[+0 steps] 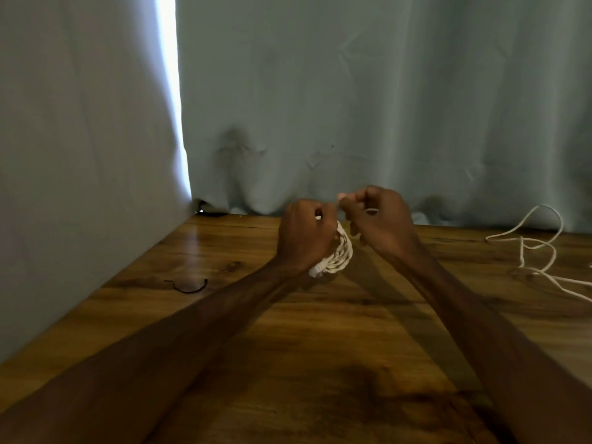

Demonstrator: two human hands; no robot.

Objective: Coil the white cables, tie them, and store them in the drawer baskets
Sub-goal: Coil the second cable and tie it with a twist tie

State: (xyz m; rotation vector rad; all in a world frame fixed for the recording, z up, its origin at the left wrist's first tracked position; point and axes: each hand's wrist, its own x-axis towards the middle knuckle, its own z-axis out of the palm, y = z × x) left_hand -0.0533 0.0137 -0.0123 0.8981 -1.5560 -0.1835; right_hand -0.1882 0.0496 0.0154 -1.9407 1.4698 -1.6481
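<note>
Coiled white cable point(338, 256) is held above the wooden table point(320, 347), just past the middle of the view, gripped mainly by the left hand point(304, 237). Nearest the camera, two bare forearms are seen reaching in from about 7 and 5 o'clock and converging toward the centre. The table's dark-grained surface is crossed by their shadows.

The left hand's fingers are curled shut around the coil, whose twisted loops are seen protruding at the hand's 4 o'clock side, with a white plug end point(315, 271) hanging at the bottom of the bundle. The right hand point(378, 216) is raised just beside the left, at its 2 o'clock, the two almost touching. Its fingers are pinched together on something small and pale at the fingertips; whether this is the cable's end or a tie cannot be told.

At about 9 o'clock from the hands, a thin black tie point(190, 286) is seen lying curved on the table, well apart from them. At 3 o'clock, near the right edge, a loose white cable point(544, 248) is spread in untidy loops on the table, uncoiled.

Farthest away, the table is bounded by pale blue-grey curtains point(384, 107), with a bright slit of light point(173, 91) at 11 o'clock.
</note>
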